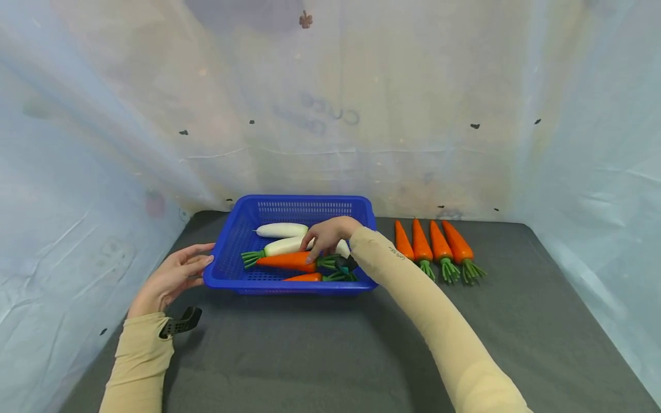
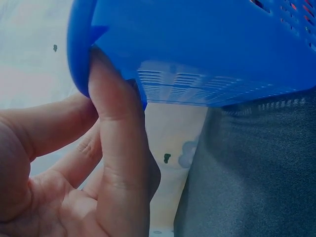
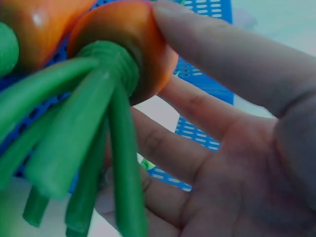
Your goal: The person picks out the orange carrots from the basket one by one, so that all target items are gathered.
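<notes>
A blue plastic basket [image 1: 289,285] stands on the dark table, with white radishes [image 1: 281,230] and orange carrots inside. My left hand [image 1: 178,275] pinches the basket's left rim [image 2: 79,54] between thumb and fingers. Inside the basket, my right hand [image 1: 330,234] grips a carrot [image 1: 281,261] by its thick end. In the right wrist view the thumb presses on that carrot [image 3: 133,29], beside its green stems [image 3: 74,133]. Another carrot [image 1: 304,277] lies near the basket's front wall. The right hand partly hides the radishes behind it.
Several carrots [image 1: 422,244] lie in a row on the grey table [image 1: 310,350] right of the basket, stems toward me. Pale plastic sheeting [image 1: 413,103] hangs behind and at both sides. A dark band [image 1: 181,324] is on the left wrist.
</notes>
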`<action>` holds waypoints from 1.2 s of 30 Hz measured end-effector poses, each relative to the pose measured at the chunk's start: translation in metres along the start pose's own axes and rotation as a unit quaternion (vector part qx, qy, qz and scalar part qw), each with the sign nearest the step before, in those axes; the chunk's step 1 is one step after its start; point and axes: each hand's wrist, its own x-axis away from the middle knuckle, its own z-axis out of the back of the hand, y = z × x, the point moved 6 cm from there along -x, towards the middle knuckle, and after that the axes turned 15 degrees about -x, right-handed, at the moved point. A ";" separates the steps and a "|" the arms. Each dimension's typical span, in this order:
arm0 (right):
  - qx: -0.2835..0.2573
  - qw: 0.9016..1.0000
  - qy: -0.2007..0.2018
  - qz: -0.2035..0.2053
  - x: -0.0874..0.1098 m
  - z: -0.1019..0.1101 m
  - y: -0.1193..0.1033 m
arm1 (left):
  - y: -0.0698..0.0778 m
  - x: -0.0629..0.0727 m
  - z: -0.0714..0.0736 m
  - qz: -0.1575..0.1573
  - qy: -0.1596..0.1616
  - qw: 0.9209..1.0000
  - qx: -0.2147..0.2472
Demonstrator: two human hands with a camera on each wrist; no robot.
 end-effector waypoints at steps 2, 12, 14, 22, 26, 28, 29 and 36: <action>-0.009 1.000 0.005 0.010 0.005 0.002 0.001 | 0.000 0.000 -0.001 -0.002 -0.001 1.000 -0.003; -0.116 0.988 0.072 0.077 0.029 0.020 -0.002 | 0.001 0.002 -0.002 -0.010 -0.012 1.000 0.011; -0.150 0.981 0.086 0.089 0.034 0.023 -0.002 | 0.000 0.002 -0.001 -0.012 -0.012 1.000 0.011; -0.247 0.951 0.145 0.113 0.058 0.036 0.008 | -0.003 -0.001 0.001 -0.005 -0.010 1.000 0.013; -0.271 0.942 0.161 0.119 0.073 0.043 0.018 | -0.005 -0.003 0.002 -0.001 -0.008 1.000 0.016; -0.280 0.937 0.168 0.123 0.080 0.046 0.024 | -0.004 -0.003 0.002 0.000 -0.007 1.000 0.013; -0.282 0.936 0.172 0.125 0.084 0.048 0.027 | -0.004 -0.002 0.002 0.000 -0.006 1.000 0.011; -0.284 0.928 0.211 0.119 0.112 0.061 0.050 | -0.003 -0.002 0.002 -0.006 -0.006 1.000 0.010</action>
